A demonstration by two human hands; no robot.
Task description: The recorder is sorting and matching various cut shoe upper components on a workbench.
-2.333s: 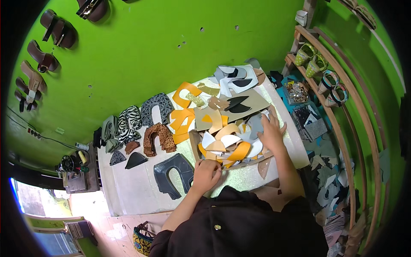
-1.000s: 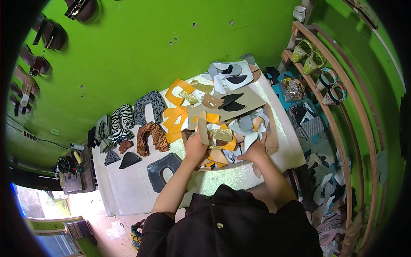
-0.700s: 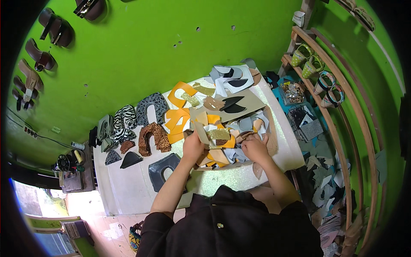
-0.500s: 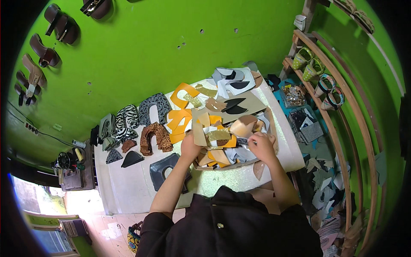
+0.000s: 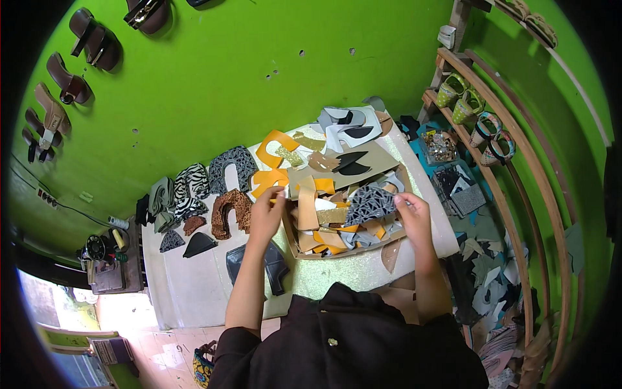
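Note:
My right hand [image 5: 413,217] pinches a fan-shaped piece of black-and-grey patterned material [image 5: 370,206] by its right edge, above an open cardboard box [image 5: 324,255]. The box is filled with loose cut scraps [image 5: 350,238] in yellow, tan, gold, white and grey. At the box's left side is my left hand [image 5: 265,214], its fingers curled together; whatever lies between them is too small to make out. A tan strip [image 5: 307,206] lies on the scraps just right of it.
Stacks of zebra [image 5: 192,185], leopard [image 5: 231,211] and grey patterned pieces [image 5: 233,165] lie left on the white table [image 5: 188,292]. Orange cut-outs [image 5: 275,146] sit behind the box. A wooden rack [image 5: 512,139] holding small sandals stands right. Sandals [image 5: 96,40] hang on the green wall.
The patterned piece has come up out of the box in my right hand, which moved slightly right. My left hand shifted left and away from the tan piece.

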